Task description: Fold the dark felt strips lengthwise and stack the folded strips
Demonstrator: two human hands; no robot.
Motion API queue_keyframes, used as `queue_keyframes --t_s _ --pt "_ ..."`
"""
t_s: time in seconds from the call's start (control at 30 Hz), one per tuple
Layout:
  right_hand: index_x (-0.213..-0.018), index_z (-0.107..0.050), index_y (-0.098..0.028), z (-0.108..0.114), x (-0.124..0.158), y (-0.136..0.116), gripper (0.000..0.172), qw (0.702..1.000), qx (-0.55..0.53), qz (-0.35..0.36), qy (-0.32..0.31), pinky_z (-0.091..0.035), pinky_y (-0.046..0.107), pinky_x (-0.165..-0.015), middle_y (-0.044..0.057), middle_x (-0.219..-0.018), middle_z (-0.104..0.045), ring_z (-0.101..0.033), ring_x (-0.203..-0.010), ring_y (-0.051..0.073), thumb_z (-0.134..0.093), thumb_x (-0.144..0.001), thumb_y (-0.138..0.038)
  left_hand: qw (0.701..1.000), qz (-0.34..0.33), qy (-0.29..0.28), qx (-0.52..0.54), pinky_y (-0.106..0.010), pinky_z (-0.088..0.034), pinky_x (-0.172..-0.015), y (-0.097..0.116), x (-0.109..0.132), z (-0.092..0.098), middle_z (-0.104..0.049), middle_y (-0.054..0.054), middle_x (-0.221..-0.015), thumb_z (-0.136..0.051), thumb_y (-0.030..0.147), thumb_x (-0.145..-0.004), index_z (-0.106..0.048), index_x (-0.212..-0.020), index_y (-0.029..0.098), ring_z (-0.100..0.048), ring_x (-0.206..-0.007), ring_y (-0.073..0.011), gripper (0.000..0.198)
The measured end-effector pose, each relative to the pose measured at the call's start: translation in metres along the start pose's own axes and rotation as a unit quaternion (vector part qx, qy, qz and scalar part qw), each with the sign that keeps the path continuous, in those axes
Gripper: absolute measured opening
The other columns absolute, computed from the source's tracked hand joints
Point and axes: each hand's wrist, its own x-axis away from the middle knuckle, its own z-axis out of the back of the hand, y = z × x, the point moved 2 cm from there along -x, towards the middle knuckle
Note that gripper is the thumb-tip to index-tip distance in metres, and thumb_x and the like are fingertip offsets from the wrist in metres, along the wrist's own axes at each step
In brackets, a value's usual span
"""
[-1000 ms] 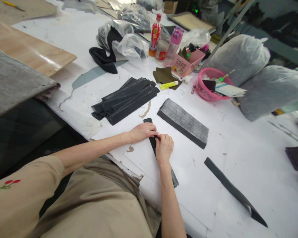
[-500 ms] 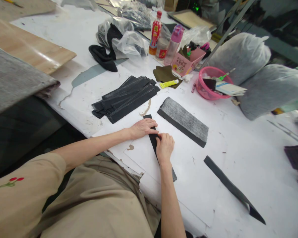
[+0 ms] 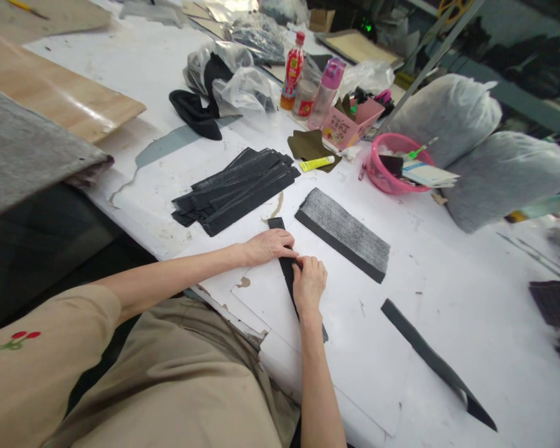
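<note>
A narrow black fabric strip (image 3: 288,277) lies slantwise on the white table in front of me. My left hand (image 3: 269,246) presses on its upper part, fingers together and thumb along the edge. Just below, my right hand (image 3: 310,285) pinches the same strip's edge with curled fingers. The two hands nearly touch, and my right hand and wrist cover part of the strip's lower half. To the right rests a stack of grey-topped strips (image 3: 345,233) with dark sides. Beyond my left hand is a fanned pile of black strips (image 3: 236,190).
A loose dark strip (image 3: 436,361) lies at right, its near end twisted. Farther back stand a red-capped bottle (image 3: 292,71), a pink-lidded bottle (image 3: 326,93), a pink box (image 3: 350,124) and a pink basin (image 3: 385,177). A yellow tube (image 3: 317,163) lies on dark cloth. Stuffed white bags (image 3: 508,177) sit right.
The camera view has shifted slightly, moving the table scene a little down. Both hands keep nearly the same place on the black strip.
</note>
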Motion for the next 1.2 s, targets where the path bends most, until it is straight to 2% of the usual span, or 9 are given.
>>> queue_keyframes --t_s 0.23,0.5,0.67,0.8,0.93,1.03,1.2 --pt "-0.088 -0.058 -0.02 0.001 0.0 -0.001 0.006 1.0 0.01 0.007 0.0 -0.032 0.035 -0.081 0.006 -0.09 -0.06 -0.047 -0.088 0.024 -0.054 -0.091 -0.018 0.999 0.02 0.029 0.027 -0.03 -0.044 -0.088 0.017 0.001 -0.002 -0.062 -0.008 -0.096 -0.05 0.018 -0.094 -0.065 -0.105 0.015 -0.055 -0.096 -0.018 0.018" --pt "-0.092 -0.059 -0.019 0.006 0.02 0.005 0.006 1.0 -0.013 0.003 0.003 -0.033 0.035 -0.083 0.005 -0.091 -0.062 -0.048 -0.09 0.024 -0.055 -0.09 -0.015 0.999 0.007 0.027 -0.03 -0.032 -0.043 -0.086 0.023 0.006 -0.001 -0.061 -0.006 -0.096 -0.055 0.02 -0.092 -0.065 -0.108 0.023 -0.054 -0.095 -0.0189 0.02" --pt "-0.091 -0.058 -0.019 0.004 0.017 0.004 0.006 1.0 -0.005 0.002 0.002 -0.033 0.035 -0.083 0.005 -0.091 -0.062 -0.048 -0.09 0.024 -0.055 -0.09 -0.014 0.999 -0.009 0.035 -0.028 -0.035 -0.042 -0.094 0.018 0.005 -0.004 -0.061 -0.007 -0.104 -0.054 0.02 -0.092 -0.065 -0.111 0.025 -0.053 -0.104 -0.0196 0.022" --pt "-0.089 -0.058 -0.019 0.003 0.009 0.002 0.005 1.0 0.006 0.0 -0.001 -0.034 0.035 -0.082 0.005 -0.09 -0.061 -0.048 -0.089 0.024 -0.055 -0.09 -0.015 1.0 -0.024 0.008 0.011 -0.033 -0.043 -0.093 0.015 0.0 -0.005 -0.063 -0.008 -0.105 -0.052 0.018 -0.093 -0.066 -0.108 0.02 -0.054 -0.104 -0.0192 0.021" --pt "-0.089 -0.058 -0.019 0.003 0.007 0.002 0.006 1.0 0.008 0.001 0.002 -0.034 0.035 -0.081 0.006 -0.09 -0.061 -0.048 -0.088 0.024 -0.053 -0.091 -0.016 0.999 -0.003 0.003 0.043 -0.031 -0.044 -0.089 0.017 -0.001 -0.005 -0.064 -0.009 -0.099 -0.052 0.024 -0.094 -0.065 -0.108 0.016 -0.055 -0.099 -0.0192 0.021" --pt "-0.09 -0.058 -0.02 0.006 0.012 0.005 0.006 1.0 -0.003 0.007 0.0 -0.034 0.035 -0.082 0.005 -0.091 -0.061 -0.048 -0.089 0.024 -0.053 -0.091 -0.017 0.999 0.012 -0.005 0.043 -0.031 -0.043 -0.085 0.02 0.0 -0.004 -0.063 -0.008 -0.098 -0.052 0.028 -0.094 -0.065 -0.111 0.02 -0.054 -0.097 -0.0191 0.023" --pt "-0.091 -0.057 -0.02 0.011 0.026 0.012 0.006 1.0 -0.025 0.01 -0.009 -0.035 0.035 -0.084 0.004 -0.091 -0.062 -0.048 -0.089 0.023 -0.053 -0.091 -0.016 0.999 0.015 -0.027 0.008 -0.031 -0.041 -0.086 0.025 0.004 -0.003 -0.061 -0.006 -0.101 -0.052 0.021 -0.093 -0.063 -0.115 0.028 -0.052 -0.098 -0.0187 0.026"
